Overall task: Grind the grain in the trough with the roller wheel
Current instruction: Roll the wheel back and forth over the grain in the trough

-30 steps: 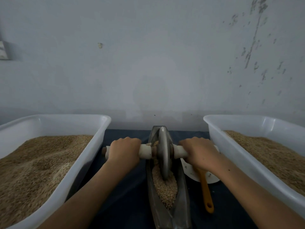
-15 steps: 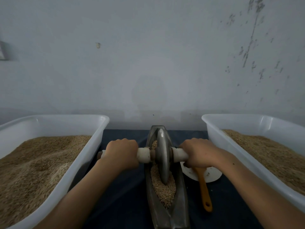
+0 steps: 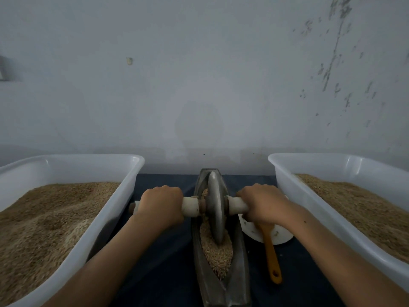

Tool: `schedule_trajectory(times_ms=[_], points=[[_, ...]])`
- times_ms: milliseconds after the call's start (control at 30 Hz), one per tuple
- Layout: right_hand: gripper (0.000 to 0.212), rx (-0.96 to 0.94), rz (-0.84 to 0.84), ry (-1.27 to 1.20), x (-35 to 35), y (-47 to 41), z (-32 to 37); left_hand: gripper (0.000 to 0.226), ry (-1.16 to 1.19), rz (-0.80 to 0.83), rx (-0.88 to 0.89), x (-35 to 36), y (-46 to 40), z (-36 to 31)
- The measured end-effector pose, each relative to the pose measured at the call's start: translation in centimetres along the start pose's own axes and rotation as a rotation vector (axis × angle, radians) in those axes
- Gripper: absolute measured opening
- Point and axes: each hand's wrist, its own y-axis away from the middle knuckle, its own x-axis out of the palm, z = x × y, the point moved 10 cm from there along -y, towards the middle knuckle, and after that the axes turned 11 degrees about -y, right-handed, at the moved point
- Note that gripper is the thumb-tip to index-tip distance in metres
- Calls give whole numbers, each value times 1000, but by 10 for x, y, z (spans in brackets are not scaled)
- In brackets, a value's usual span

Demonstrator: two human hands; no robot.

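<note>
A narrow, boat-shaped metal trough (image 3: 240, 275) runs away from me in the middle of the dark cloth. Brown grain (image 3: 218, 255) fills its near half. A grey metal roller wheel (image 3: 215, 209) stands upright in the trough, its lower edge sunk in the grain. A pale handle (image 3: 191, 206) passes through the wheel's hub. My left hand (image 3: 160, 206) grips the handle's left side, and my right hand (image 3: 263, 204) grips its right side. Both sets of fingers curl over the top.
A white tub (image 3: 73, 253) of grain stands on the left and another white tub (image 3: 329, 220) on the right. A white dish (image 3: 281, 237) with an orange-handled tool (image 3: 271, 255) lies between trough and right tub. A grey wall rises close behind.
The wheel and both hands have shifted slightly farther along the trough, toward the wall. The grip on the handle is unchanged.
</note>
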Motion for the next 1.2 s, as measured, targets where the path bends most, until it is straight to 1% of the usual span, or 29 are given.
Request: schedule_trajectory(times_ms=[100, 200, 267, 400, 433, 500, 567, 600, 767, 867, 967, 1067, 1133, 1200], points=[[25, 1, 99, -10, 5, 2, -1, 35, -9, 61, 34, 4, 1, -2], [25, 6, 99, -20, 7, 2, -2, 34, -11, 50, 20, 3, 1, -1], [22, 13, 48, -23, 4, 1, -2, 30, -6, 9, 1, 1, 0, 0], [9, 2, -183, -4, -11, 2, 2, 21, 18, -138, -50, -10, 1, 1], [9, 4, -216, -19, -13, 4, 2, 21, 18, -181, -57, -13, 1, 1], [10, 10, -224, -37, -12, 4, 1, 21, 7, -229, -58, -17, 2, 0], [11, 16, -184, -30, -10, 4, 0, 22, -6, -212, -46, -16, 2, -1], [14, 16, -147, -21, -8, 4, 0, 23, -8, -177, -36, -13, 1, -1], [27, 14, 104, -22, 4, 4, 1, 34, 6, 50, 36, 3, 0, -1], [30, 23, 140, -29, 8, 6, 0, 36, -17, 72, 45, 4, 1, -1], [26, 23, 49, -15, 2, 4, 0, 31, -12, 18, 11, 2, -1, -1], [12, 15, -149, 3, -9, 4, 2, 23, 28, -94, -36, -5, -1, 1], [14, 14, -231, -17, -13, 5, 2, 21, 42, -155, -51, -10, 0, 1], [17, 12, -242, -28, -12, 5, 0, 21, 39, -191, -54, -13, 2, 1]])
